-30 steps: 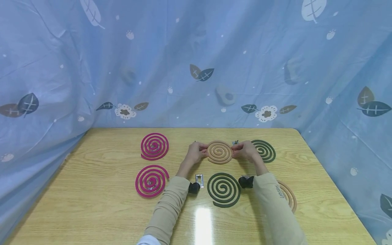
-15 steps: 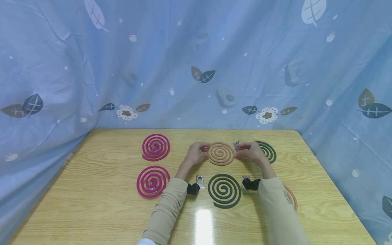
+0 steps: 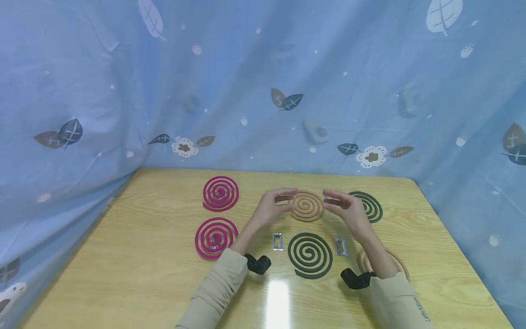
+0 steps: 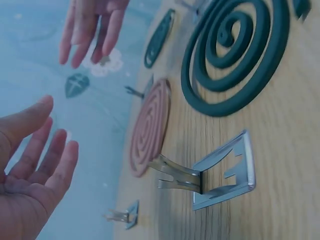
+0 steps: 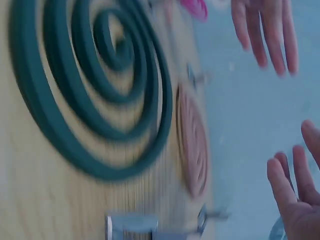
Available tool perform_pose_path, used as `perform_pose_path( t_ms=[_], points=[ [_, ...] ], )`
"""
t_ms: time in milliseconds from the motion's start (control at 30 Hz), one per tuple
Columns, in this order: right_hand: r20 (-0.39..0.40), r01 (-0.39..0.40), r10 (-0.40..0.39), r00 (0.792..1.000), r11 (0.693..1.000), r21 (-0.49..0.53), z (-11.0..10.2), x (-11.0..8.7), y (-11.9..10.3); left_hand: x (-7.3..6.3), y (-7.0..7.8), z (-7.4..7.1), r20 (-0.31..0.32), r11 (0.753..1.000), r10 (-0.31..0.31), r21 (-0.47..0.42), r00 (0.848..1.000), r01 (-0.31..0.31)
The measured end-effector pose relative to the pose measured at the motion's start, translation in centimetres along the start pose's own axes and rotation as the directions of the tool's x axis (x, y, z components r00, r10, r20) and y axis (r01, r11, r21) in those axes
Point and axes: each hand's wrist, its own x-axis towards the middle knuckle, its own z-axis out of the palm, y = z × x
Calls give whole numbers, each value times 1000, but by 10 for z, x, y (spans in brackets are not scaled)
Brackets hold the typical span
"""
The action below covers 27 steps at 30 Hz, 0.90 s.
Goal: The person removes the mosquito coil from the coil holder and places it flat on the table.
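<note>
A tan mosquito coil (image 3: pixel 306 205) lies flat near the back of the table, between my two hands. Both hands are off it, raised above the table. My left hand (image 3: pixel 273 208) is just left of the coil, fingers loosely extended and thumb apart. My right hand (image 3: pixel 349 212) mirrors it on the right, also holding nothing. In front of the tan coil lies a dark green coil (image 3: pixel 309 251), flanked by a metal coil stand (image 3: pixel 277 249) on its left and another stand (image 3: pixel 340 253) on its right. The left wrist view shows one stand (image 4: pixel 248 165) with prongs bent up.
Two magenta coils, a back one (image 3: pixel 220 192) and a front one (image 3: pixel 216 238), lie at the left. Another green coil (image 3: pixel 376 205) is behind the right hand, partly covered. A second tan coil (image 3: pixel 400 265) sits under the right forearm. A blue curtain (image 3: pixel 246 68) hangs behind the table.
Both hands have let go of the tan coil's sides, spread apart and lifted off. The coil stays on the table. The head view has shifted, so everything appears further right.
</note>
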Motion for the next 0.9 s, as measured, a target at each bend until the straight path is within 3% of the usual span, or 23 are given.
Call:
perform_pose_path(
  t_ms=[133,367,733,900],
  points=[
    [1,38,-38,999,999,29,20,-14,-12,-16,5,-5,12,999,18,-31,1000,-18],
    [19,70,-71,997,996,46,44,-38,-21,-51,7,-18,4,999,-30,-43,1000,30],
    [30,51,-55,998,992,113,78,-56,-24,-113,0,-68,-42,999,16,32,999,-15],
    [83,26,-39,996,987,159,93,-59,-23,-139,-4,-93,-77,1000,-16,10,997,17]
  ],
)
